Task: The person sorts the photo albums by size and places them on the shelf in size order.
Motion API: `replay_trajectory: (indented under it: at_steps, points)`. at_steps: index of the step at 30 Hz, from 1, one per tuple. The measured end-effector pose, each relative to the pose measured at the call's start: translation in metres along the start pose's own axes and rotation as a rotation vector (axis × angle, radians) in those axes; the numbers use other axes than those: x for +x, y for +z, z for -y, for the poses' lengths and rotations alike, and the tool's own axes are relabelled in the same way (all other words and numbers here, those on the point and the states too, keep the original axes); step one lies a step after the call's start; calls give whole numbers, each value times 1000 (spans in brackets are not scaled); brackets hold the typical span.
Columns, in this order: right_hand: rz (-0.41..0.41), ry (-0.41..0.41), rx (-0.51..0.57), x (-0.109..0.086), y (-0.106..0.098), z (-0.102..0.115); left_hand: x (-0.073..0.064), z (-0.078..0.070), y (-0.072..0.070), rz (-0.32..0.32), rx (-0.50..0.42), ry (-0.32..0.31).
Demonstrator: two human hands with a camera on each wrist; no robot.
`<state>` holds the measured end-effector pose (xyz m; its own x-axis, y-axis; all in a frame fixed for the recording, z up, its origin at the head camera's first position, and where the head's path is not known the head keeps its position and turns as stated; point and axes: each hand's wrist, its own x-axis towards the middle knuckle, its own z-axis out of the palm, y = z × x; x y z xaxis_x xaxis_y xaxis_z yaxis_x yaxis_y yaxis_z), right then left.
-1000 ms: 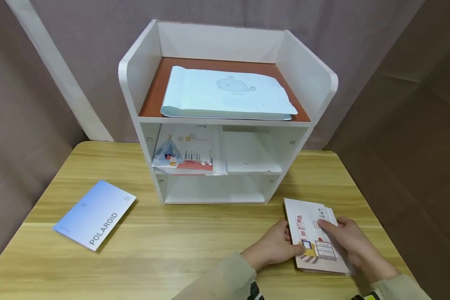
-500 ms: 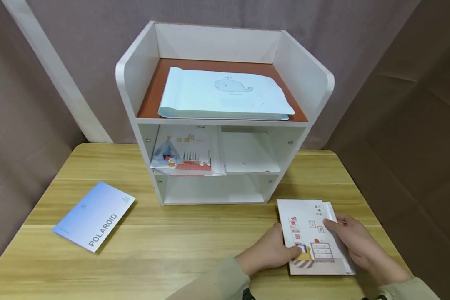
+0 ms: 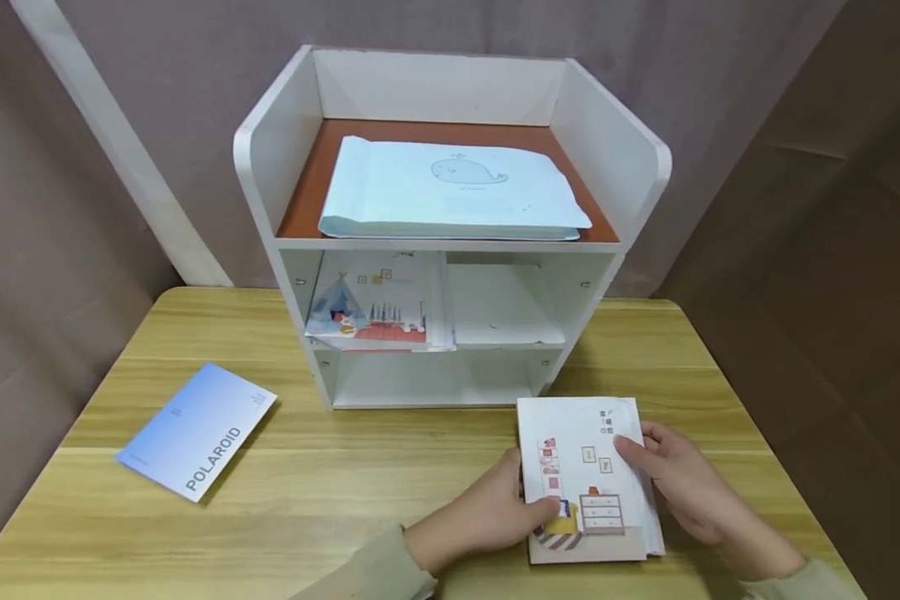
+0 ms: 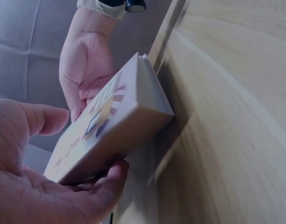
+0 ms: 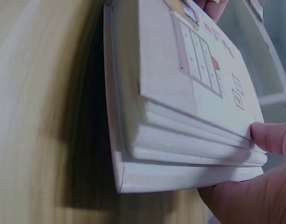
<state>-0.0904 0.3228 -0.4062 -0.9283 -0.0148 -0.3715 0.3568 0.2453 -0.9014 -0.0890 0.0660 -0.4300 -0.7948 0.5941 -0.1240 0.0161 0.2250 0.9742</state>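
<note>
Gripping the illustrated book (image 3: 570, 433) from both sides, you have it in front of the shelf unit (image 3: 607, 150) and to its right, the head view shows. Your left hand (image 3: 487, 504) pinches the left edge, thumb on the printed cover; your right hand (image 3: 686, 479) pinches the opposite edge. Elsewhere, the whale-print packet (image 3: 412, 192) lies on the top deck, illustrated booklets (image 3: 390, 292) fill the left of the middle compartment, and the POLAROID booklet (image 3: 198, 432) lies untouched on the table (image 3: 330, 475), well off to the left.

Over to the left wrist: the book tilts, your fingers curl beneath its near side, the thumb reaches over the cover; how hard it presses, I can't tell.

And the right wrist: thumb on the cover's corner, fingers underneath, layered pages pinched between, the back cover jutting out past them. A dark shadow lies beside the book on the tabletop.

So the two-handed hold looks complete, I'd judge; setting the book down and letting go remain undone.
</note>
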Motion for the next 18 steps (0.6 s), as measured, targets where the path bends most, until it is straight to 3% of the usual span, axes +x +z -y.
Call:
replay_trajectory:
  at_steps: [7,13,18]
  points:
    - [-38,-97,-19,-5,16,10,-13,-5,-7,-14,-91,40]
    - [-63,-137,-26,-9,26,16,-19,-7,-8,-64,-66,52]
    - [-98,-219,-51,-13,31,22,-21,-7,-8,-134,-75,83]
